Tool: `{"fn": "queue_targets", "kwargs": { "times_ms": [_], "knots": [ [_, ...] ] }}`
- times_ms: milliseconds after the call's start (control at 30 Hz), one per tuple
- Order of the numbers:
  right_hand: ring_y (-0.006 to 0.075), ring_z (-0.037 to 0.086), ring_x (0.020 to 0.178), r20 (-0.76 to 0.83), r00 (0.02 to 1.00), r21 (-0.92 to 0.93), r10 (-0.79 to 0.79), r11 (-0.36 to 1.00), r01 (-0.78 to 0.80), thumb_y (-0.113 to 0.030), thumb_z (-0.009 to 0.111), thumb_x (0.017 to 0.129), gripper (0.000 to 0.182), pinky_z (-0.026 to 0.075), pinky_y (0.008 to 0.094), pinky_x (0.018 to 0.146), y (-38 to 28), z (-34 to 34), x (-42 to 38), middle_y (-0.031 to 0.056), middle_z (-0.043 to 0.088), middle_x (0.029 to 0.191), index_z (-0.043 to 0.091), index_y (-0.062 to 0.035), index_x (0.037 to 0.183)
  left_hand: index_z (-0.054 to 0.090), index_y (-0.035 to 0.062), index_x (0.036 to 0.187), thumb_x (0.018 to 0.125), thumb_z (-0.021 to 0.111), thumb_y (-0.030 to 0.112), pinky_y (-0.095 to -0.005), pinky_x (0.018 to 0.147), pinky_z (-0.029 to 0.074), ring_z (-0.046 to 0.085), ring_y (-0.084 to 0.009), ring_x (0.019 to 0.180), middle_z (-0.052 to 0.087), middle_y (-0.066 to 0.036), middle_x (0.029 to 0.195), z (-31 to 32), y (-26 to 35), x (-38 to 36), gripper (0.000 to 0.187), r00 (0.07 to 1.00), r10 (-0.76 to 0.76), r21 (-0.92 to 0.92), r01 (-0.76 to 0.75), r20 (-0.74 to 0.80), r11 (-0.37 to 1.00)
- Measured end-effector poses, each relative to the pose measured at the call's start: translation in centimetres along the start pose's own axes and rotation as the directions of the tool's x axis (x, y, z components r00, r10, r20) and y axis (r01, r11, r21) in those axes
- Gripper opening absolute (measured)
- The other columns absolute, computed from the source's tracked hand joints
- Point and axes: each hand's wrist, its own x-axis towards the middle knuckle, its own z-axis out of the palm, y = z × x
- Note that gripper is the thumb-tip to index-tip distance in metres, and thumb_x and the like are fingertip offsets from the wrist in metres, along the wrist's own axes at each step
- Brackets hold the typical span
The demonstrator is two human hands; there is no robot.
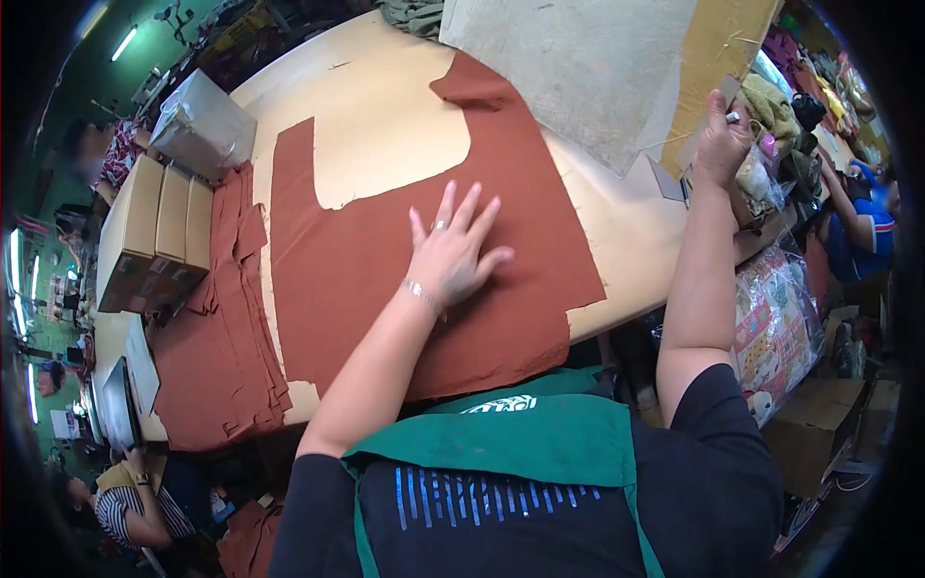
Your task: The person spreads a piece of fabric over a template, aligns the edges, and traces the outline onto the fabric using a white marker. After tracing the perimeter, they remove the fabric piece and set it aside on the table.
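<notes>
My left hand (455,249) lies with fingers spread on a rust-brown cut cloth piece (376,260), pressing it to the table. The cloth has a deep U-shaped cutout, and its far right end (477,85) is folded over. My right hand (723,144) is closed at the right edge of a large grey-white board (568,67) with brown tape along its side. A small white-tipped thing (734,118) shows between the right fingers; I cannot make out its kind. The palm side of that hand is hidden.
A stack of rust-brown cloth pieces (217,347) lies on the left, beside cardboard boxes (154,226) and a plastic-wrapped box (202,125). Bagged patterned goods (776,318) sit right, below the pale table (617,231). Other people are at the left and right edges.
</notes>
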Motion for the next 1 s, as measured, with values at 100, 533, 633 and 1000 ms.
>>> {"fn": "queue_targets", "kwargs": {
  "times_ms": [100,533,633,1000],
  "knots": [
    [0.0054,0.044,0.068,-0.003,1.000,-0.060,-0.003,0.998,0.002,-0.015,0.060,0.085,0.015,0.036,0.0202,0.063,0.2,-0.7,-0.7,-0.0031,0.055,0.076,0.059,-0.0003,0.087,0.027,0.0179,0.136,0.083,0.037,0.058,-0.0638,0.099,0.012,0.008,-0.0280,0.134,0.014,-0.005,0.145,0.2,0.0,6.5,0.067,0.999,-0.014,-0.042,0.016,0.044,0.999],
    [0.0068,0.047,0.079,-0.121,0.990,-0.102,-0.067,0.993,0.055,-0.012,0.057,0.086,0.011,0.036,0.0216,0.075,-5.0,-7.1,-2.7,-0.0003,0.056,0.086,0.056,-0.0017,0.090,0.024,0.0242,0.137,0.080,0.036,0.063,-0.0632,0.099,0.012,0.008,-0.0257,0.134,0.013,-0.004,0.145,1.4,-2.7,20.1,0.070,0.915,-0.392,-0.041,0.397,0.097,0.917],
    [0.0075,0.047,0.081,-0.126,0.991,-0.080,-0.044,0.996,0.034,-0.013,0.057,0.086,0.011,0.036,0.0226,0.077,-4.5,-7.6,-3.3,-0.0001,0.055,0.087,0.055,-0.0022,0.089,0.024,0.0240,0.137,0.079,0.036,0.064,-0.0634,0.099,0.011,0.007,-0.0265,0.134,0.013,-0.004,0.145,1.7,-2.7,21.0,0.071,0.887,-0.457,-0.049,0.460,0.059,0.887],
    [0.0145,0.050,0.094,-0.150,0.989,-0.107,-0.019,0.994,0.003,-0.014,0.056,0.086,0.024,0.037,0.0283,0.086,-4.9,-9.8,-3.0,0.0070,0.056,0.104,0.053,0.0009,0.105,0.029,0.0225,0.136,0.071,0.051,0.065,-0.0730,0.089,0.010,0.002,-0.0401,0.132,0.013,-0.011,0.145,-2.9,1.0,0.9,0.081,0.988,-0.113,0.009,0.113,0.105,0.994]
  ]
}}
